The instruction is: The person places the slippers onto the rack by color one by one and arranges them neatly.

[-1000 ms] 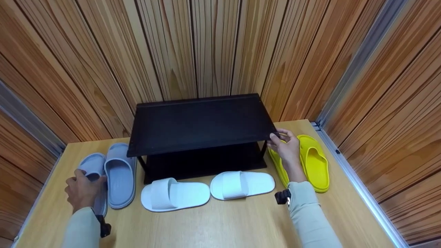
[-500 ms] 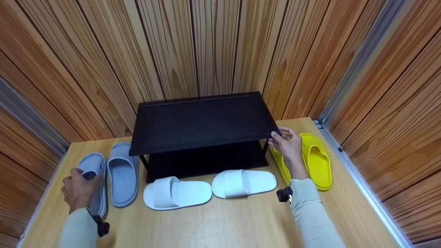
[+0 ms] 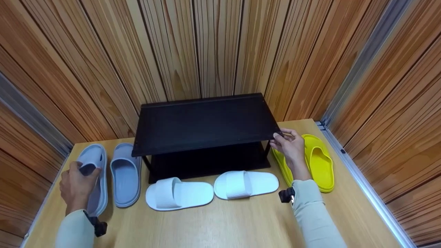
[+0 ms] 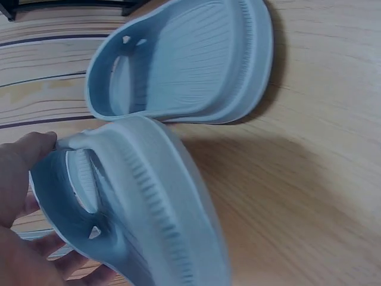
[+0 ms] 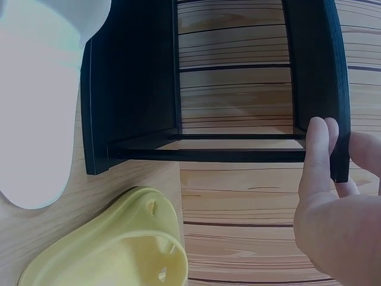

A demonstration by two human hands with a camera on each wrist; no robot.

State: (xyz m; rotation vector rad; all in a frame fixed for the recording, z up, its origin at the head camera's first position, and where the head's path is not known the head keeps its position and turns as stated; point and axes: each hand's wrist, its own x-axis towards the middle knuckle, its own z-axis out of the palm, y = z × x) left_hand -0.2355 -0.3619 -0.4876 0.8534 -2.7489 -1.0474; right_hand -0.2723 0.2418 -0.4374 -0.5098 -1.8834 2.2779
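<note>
On the left, my left hand point(image 3: 77, 186) grips a grey-blue slipper point(image 3: 100, 193) by the edge of its upper, thumb on the side nearer its mate. That slipper point(image 4: 161, 196) tilts on its side in the left wrist view, its thick ribbed sole edge toward the camera. Its mate point(image 3: 125, 181) lies flat just to the right, toe to the wall. My right hand point(image 3: 291, 150) pinches the front right corner of the black two-tier shoe rack point(image 3: 206, 122); in the right wrist view, fingers point(image 5: 317, 158) lie under the top board and the thumb is over it.
Two white slides point(image 3: 194, 196) point(image 3: 263, 182) lie sideways in front of the rack. Yellow clogs point(image 3: 320, 168) stand at its right, one partly behind my right forearm. Wood-plank walls point(image 3: 186, 44) close in the back and both sides of the wooden surface point(image 3: 206, 229).
The left hand's slipper has shifted toward the back wall and apart from its mate, where the two were close together. My right hand stays on the rack corner. The head view has drifted slightly.
</note>
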